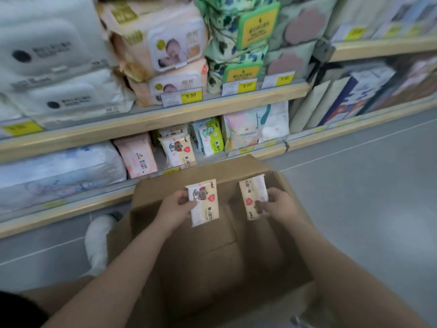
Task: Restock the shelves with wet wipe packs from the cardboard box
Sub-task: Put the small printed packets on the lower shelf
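Note:
An open brown cardboard box [212, 256] stands on the floor in front of the low shelf. My left hand [176, 205] grips a cream wet wipe pack [207, 209] printed with a dog and a red heart, held above the box. My right hand [277, 204] grips a second pack of the same kind [251, 195], turned upside down, over the box's right side. A matching pack [178, 150] stands on the bottom shelf just behind the box, with another behind it.
The wooden bottom shelf edge [71, 209] also carries pink packs [137, 156], green dinosaur packs [211, 138] and large blue-white packs [59, 171]. The upper shelf [165, 117] holds bigger wipe packs and price tags. My white shoe [98, 245] rests left of the box. Grey floor lies to the right.

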